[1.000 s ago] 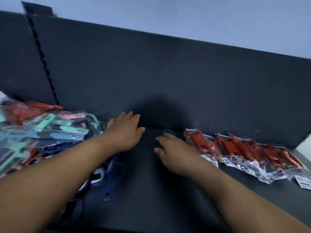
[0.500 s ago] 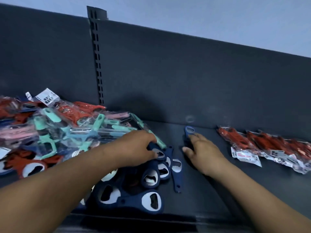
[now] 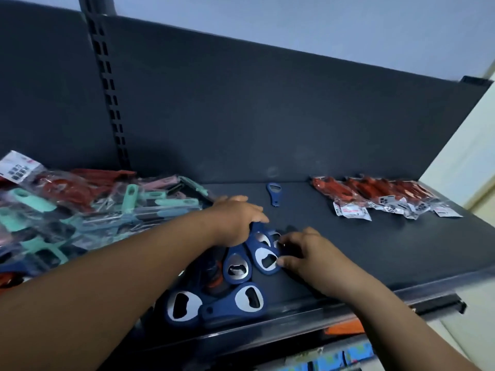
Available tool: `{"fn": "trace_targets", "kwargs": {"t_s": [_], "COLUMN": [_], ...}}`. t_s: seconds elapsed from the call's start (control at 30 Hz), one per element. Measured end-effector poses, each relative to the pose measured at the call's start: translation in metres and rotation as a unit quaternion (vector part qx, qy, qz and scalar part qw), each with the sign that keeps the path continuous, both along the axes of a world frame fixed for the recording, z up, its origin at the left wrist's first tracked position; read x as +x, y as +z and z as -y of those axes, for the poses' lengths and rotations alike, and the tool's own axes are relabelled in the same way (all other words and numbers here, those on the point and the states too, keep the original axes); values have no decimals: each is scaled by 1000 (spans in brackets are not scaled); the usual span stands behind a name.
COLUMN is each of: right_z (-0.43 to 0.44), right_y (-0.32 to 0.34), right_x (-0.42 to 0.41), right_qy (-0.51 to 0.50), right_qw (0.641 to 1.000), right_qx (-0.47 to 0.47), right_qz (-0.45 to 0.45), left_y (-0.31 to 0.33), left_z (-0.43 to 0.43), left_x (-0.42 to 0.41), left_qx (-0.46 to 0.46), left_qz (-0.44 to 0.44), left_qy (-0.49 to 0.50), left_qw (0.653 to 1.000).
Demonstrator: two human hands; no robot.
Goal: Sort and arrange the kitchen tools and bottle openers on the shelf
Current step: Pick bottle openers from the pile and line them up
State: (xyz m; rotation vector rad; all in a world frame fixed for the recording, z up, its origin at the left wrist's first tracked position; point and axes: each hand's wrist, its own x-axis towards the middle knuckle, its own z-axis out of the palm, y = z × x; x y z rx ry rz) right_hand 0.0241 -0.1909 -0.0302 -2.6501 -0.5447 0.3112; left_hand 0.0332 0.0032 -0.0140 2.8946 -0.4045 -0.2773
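Observation:
Several dark blue bottle openers with steel inserts lie in a loose cluster at the front middle of the dark shelf. My left hand curls over the handles at the cluster's far side. My right hand pinches the head of one blue opener at the cluster's right edge. One single blue bottle opener lies alone near the back panel.
A big heap of bagged teal, pink, red and blue kitchen tools fills the shelf's left part. A row of bagged red tools runs along the back right. A slotted upright stands at the back left. The shelf's front lip is close.
My right hand let go of the single blue opener near the back panel and came forward to the cluster. My left hand stays on the cluster. The view shifted left and down.

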Motion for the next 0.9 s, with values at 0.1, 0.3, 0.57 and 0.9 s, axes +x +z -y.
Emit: {"fn": "trace_targets", "kwargs": {"t_s": [0.1,0.3,0.57,0.9], "right_z": [11,22,26,-6], "right_y": [-1,1,1,-6], "right_x": [4,20,66,111], "right_qy": [47,22,-54,105], "right_qw": [998,997,990,979], "right_qx": [-13,-66,-109,-131], "right_qz": [-27,27,71,112], "left_y": [-5,-7,-6,-13], "left_z": [2,0,10,16], "left_x": [9,22,35,51], "left_qx": [0,26,63,89], "left_qz": [-10,11,8,109], "left_qy": [1,31,105,256], "left_qw": [1000,999,992,956]}}
